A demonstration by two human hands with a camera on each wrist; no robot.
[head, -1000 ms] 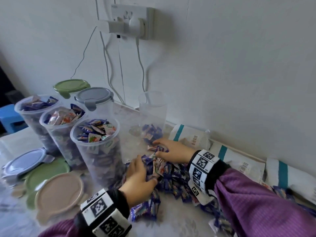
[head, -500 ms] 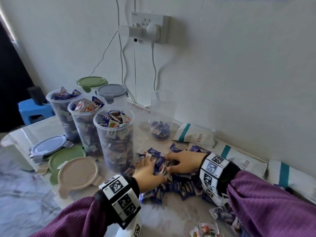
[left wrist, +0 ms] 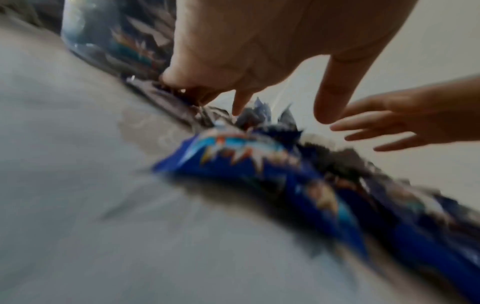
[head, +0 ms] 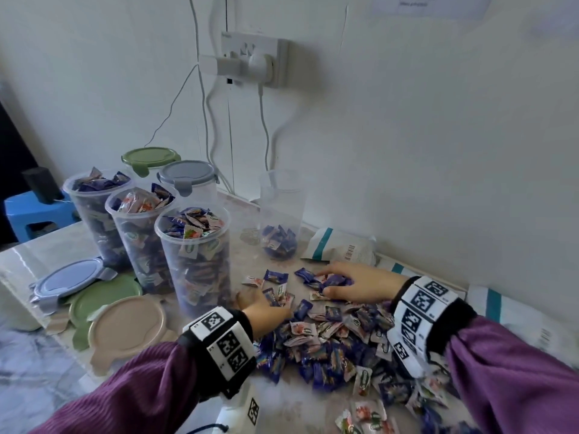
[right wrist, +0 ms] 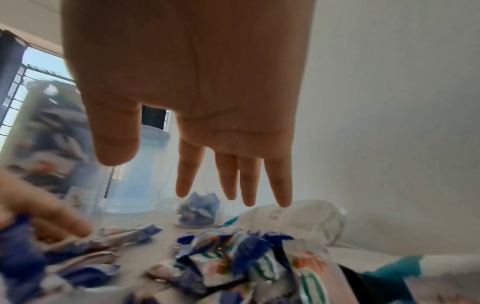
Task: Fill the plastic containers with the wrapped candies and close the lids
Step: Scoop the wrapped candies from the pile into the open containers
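Observation:
A heap of wrapped candies (head: 332, 339), mostly blue, lies on the marble table. My left hand (head: 266, 310) rests on its left edge, fingers bent down and touching wrappers (left wrist: 259, 78). My right hand (head: 357, 285) lies flat on the far edge, its fingers straight in the right wrist view (right wrist: 207, 144). Neither hand grips anything. Three open containers (head: 194, 255) brim with candies to the left. A clear container (head: 280, 220) by the wall holds a few. Two more carry a green lid (head: 150, 156) and a grey lid (head: 186, 173). Loose grey-blue (head: 67, 278), green (head: 103, 300) and beige (head: 127, 327) lids lie front left.
White packets with teal stripes (head: 341, 249) lie along the wall on the right. A wall socket (head: 253, 61) with hanging cables sits above the containers. A blue stool (head: 34, 211) stands beyond the table's left edge. A few red-and-white candies (head: 366, 418) lie near the front.
Both hands stay on the candy heap but have drawn apart, the right reaching to its far edge. The head view has pulled back and shows more of the table.

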